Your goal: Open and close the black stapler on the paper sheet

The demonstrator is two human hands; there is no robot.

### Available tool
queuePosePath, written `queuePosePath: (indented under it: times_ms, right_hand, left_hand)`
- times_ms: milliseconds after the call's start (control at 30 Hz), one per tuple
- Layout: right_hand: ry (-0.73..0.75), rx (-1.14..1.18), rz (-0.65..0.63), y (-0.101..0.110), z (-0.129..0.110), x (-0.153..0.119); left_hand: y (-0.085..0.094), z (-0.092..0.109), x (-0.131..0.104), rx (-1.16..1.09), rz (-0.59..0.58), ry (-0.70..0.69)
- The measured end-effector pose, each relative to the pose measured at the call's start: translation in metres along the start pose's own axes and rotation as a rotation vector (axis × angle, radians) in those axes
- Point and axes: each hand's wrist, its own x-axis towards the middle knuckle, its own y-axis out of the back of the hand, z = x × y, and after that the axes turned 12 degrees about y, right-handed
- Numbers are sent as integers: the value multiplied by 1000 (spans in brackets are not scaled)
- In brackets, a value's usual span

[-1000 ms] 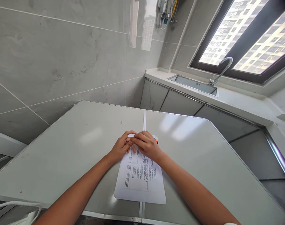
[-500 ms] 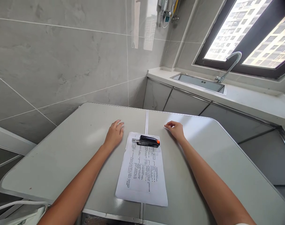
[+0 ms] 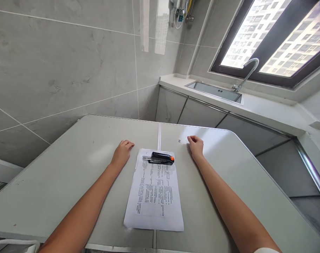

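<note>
We have paper (image 3: 154,200) at 6 o'clock, stapler (image 3: 161,158) set down on its 12 end; what's left, we can't tell. Left hand (image 3: 122,153) at 11: fingers bunched, grip hidden. Right hand (image 3: 196,146) at 1: fingertips pressed together. Bits (image 3: 179,141) at its 9. One paper, one stapler, bits uncountable.

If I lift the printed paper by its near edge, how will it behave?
The paper looks thin, so it will probably flop. The black stapler lying on its far end may slide once tilted. The glossy table might let the paper skid.
</note>
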Motion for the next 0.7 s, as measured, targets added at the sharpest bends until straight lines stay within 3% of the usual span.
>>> queuePosePath:
  times_ms: [133,267,433,567,700]
  right_hand:
    - [-19,40,-14,14,-22,-38]
    - [63,149,-121,20,-63,-69]
    - [228,227,-128,16,-103,-77]
    - [267,253,-142,6,-109,-88]
    - [275,265,-160,1,-104,-96]
  left_hand:
    - [2,6,-2,98,36,-32]
    - [-1,22,-16,-93,47,26]
    - [-16,46,-37,-279,-133,39]
    - [-24,56,-48,-217,-227,-7]
    - [-23,58,-51,-106,-203,-21]
